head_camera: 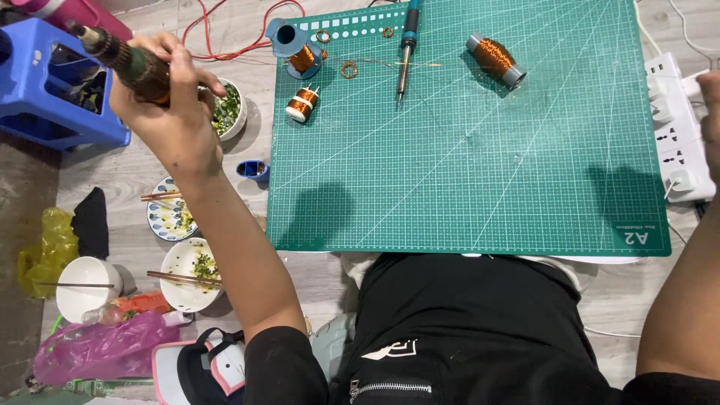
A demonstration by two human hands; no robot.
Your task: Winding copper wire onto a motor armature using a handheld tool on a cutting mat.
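1. Two hands show, well apart. The left hand (171,112) is raised off to the left of the mat (465,172), fingers wrapped round a dark, cylindrical tool (124,60) whose tip points up and away to the left, clear of the work surface.
2. The right hand (711,120) sits at the far right edge of the view, over the white power strip (679,131). Only part of it is in view, so I cannot tell whether it is open or closed, or whether it touches a plug.
3. The strip lies just beside the mat's right edge, seemingly so corded tools can reach it.
4. The soldering iron (406,49) lies near the mat's top edge, tip pointing toward the person, with no hand on it.
5. Copper wire spools are grouped along the top: a grey-ended spool (495,60) on its side to the right, a blue spool (296,46) and a small white bobbin (302,103) to the left. This leaves the mat's middle bare.
6. Bowls (191,274) with chopsticks (184,279) and leftover food stand on the floor to the left, kept off the mat.
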